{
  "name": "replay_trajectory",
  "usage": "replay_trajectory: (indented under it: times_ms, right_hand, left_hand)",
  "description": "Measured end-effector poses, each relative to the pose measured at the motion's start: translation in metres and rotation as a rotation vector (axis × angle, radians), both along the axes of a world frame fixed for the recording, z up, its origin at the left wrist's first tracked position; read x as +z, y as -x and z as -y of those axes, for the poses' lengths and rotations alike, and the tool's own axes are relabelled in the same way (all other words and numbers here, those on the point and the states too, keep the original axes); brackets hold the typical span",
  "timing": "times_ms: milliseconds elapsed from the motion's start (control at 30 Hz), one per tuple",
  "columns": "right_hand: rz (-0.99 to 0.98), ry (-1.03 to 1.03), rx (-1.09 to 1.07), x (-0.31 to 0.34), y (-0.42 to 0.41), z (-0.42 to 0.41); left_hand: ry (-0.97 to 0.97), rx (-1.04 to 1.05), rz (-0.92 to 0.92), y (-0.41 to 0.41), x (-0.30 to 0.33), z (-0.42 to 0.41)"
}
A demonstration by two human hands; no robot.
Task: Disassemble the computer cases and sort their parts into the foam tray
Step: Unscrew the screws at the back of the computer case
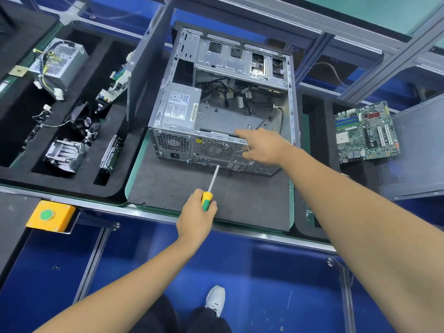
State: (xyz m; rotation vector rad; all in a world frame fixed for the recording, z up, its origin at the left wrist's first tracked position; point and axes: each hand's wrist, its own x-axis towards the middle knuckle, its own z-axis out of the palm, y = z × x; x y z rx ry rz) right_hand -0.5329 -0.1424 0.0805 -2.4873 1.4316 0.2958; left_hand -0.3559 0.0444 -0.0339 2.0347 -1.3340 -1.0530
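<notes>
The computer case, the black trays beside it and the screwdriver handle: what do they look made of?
Computer case: bare sheet metal, dull grey, with stamped slots and punched vent holes.
Foam tray: looks like soft matte black foam, with cut-out pockets.
Screwdriver: glossy yellow-and-green handle, probably plastic; bright steel shaft.

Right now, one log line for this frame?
left hand: grips screwdriver, tip at case rear | right hand: holds computer case rim | power supply: still inside

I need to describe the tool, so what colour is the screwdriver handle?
Yellow and green; the screwdriver shows best in the head view.
</notes>
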Motion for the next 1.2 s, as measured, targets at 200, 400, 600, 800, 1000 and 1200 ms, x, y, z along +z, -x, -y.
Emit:
replay_trajectory:
  times_ms: [200, 400, 600, 800, 1000, 1200]
  right_hand:
    - [-0.005, -0.004, -0.001, 0.001, 0.000, 0.000]
    - [-0.001, 0.006, 0.017, 0.000, 0.000, 0.000]
    - [-0.003, -0.006, -0.003, 0.000, 0.002, -0.002]
    - [0.225, -0.032, -0.120, 0.011, 0.000, -0.018]
    - [0.945, 0.477, -0.631, -0.023, -0.025, -0.094]
    - [1.791, 0.242, -1.795, -0.059, -0.067, -0.165]
  left_hand:
    - [0.356, -0.566, 0.580, -0.042, 0.004, 0.051]
    - [0.491, -0.887, 0.745, -0.044, 0.003, 0.094]
    - [0.456, -0.920, 0.708, -0.046, -0.003, 0.107]
    - [0.386, -0.930, 0.640, -0.054, 0.017, 0.110]
    - [0.393, -0.880, 0.470, -0.066, 0.043, 0.092]
    - [0.319, -0.605, 0.111, -0.041, 0.064, 0.070]
